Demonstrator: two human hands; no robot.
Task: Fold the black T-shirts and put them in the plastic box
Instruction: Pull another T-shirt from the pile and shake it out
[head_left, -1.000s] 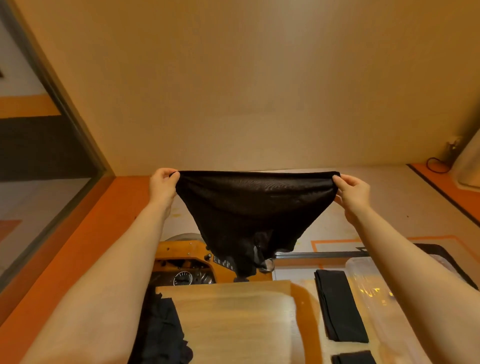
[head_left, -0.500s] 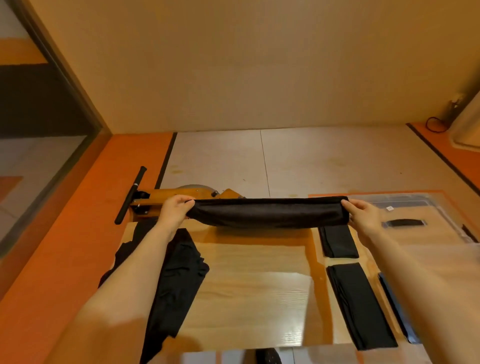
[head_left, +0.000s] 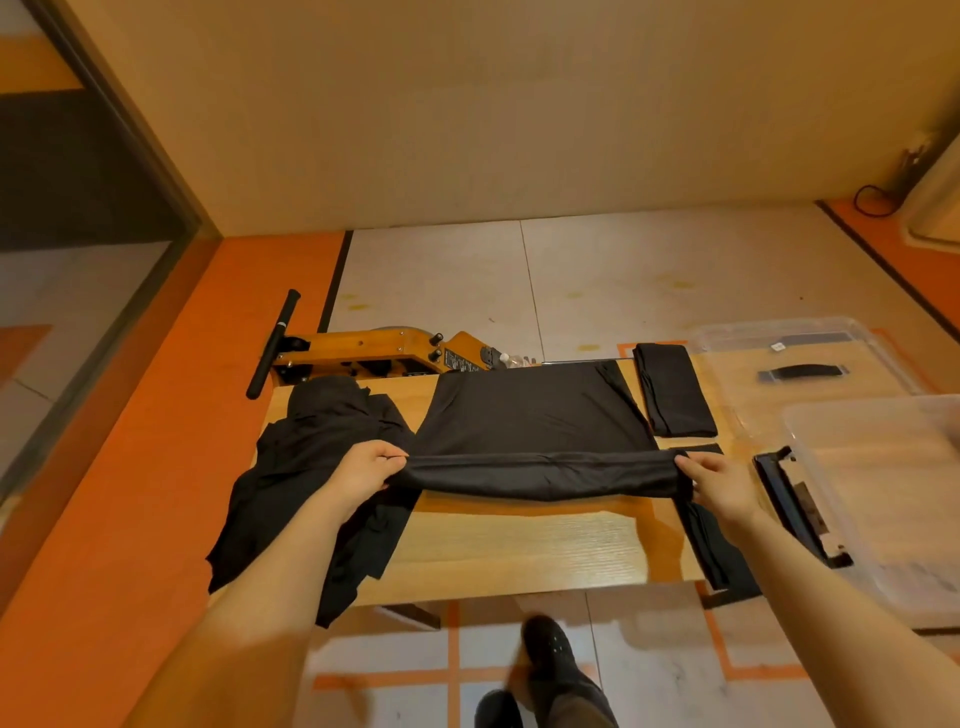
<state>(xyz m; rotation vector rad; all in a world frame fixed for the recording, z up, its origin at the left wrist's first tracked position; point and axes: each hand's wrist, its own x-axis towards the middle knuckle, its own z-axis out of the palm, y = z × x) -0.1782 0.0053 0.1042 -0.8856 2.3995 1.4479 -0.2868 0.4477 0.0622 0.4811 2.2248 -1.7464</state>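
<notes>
Hidden: while the right arm crosses it, a folded shirt (head_left: 719, 545) at the table's right edge stays half covered.
Grip: left hand (head_left: 363, 475) and right hand (head_left: 719, 483) pinch the T-shirt (head_left: 535, 431) — matte, flat on the wooden table (head_left: 519, 551).
Box: clear plastic box (head_left: 883, 499) — cut off right.

Matt black cloth T-shirt (head_left: 535, 415); glossy wood table (head_left: 519, 551); clear plastic box (head_left: 883, 499).

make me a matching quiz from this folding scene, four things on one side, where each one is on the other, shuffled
Things:
1. T-shirt being folded
2. unfolded pile
3. folded shirt
4. plastic box

Places:
A. right of the table
B. table's far right corner
C. table's left edge, partly hanging off
D. table centre, near edge held between left hand and right hand

Pairs: 1-D, 2-C, 3-B, 4-A
</notes>
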